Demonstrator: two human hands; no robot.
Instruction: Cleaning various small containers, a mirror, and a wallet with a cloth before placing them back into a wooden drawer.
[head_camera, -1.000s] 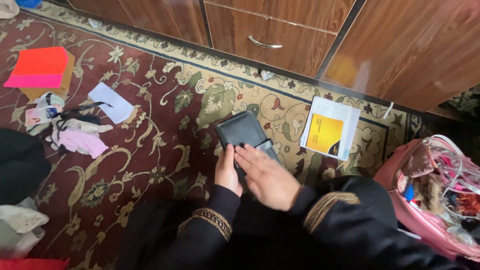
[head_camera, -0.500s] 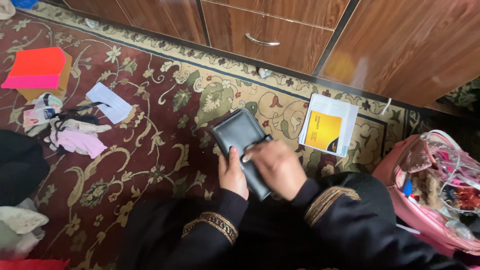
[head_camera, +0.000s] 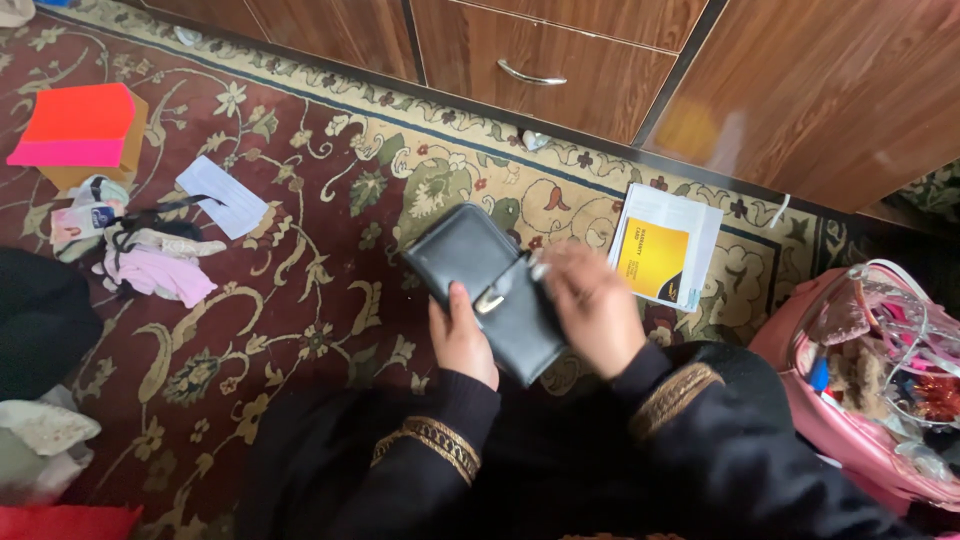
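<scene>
- Pink bag with a clear plastic top (head_camera: 860, 420), near right, crammed with mixed small items.
- Black leather wallet with a metal clasp (head_camera: 490, 290), centre, above the patterned rug (head_camera: 300, 300).
- Left hand (head_camera: 460, 340) grips the wallet's near edge.
- Right hand (head_camera: 595, 305), blurred, touches its right side; grip unclear.

Floor covered by a dark red carpet (head_camera: 300, 300) with floral scrolls and a cream border running along the wooden cabinet base. Just beyond the right grip (head_camera: 592, 305), a white booklet with yellow cover panel (head_camera: 665, 248) lies flat on the border; to that grip's right, a pink clear-topped bag (head_camera: 860, 390) sits on the carpet. Well to the left of the left grip (head_camera: 460, 340): white paper slip (head_camera: 222, 196), pink cloth heap with black strap (head_camera: 160, 268), orange-and-pink box (head_camera: 80, 135) farther off.
</scene>
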